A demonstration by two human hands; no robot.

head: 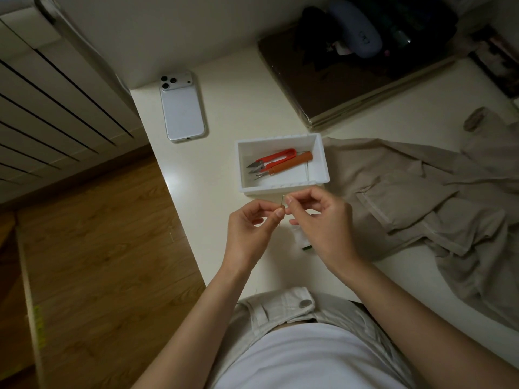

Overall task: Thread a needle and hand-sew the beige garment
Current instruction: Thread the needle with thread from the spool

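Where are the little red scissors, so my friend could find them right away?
On the cream tabletop, find the white rectangular plastic box beside the crumpled beige garment. Two tools lie inside it: the red-handled thread snips have a looped handle and two pointed grey blades, unlike the straight orange seam ripper beside them.

No text, number or brand name could be read anywhere in the scene. A small pale emblem stood on the purple case (356,32) at the far edge of the table, too dim and blurred to make out. Yellow-green markings ran along a pale strip (39,324) lying on the wooden floor at the left, and they too were too blurred to read as letters or figures.
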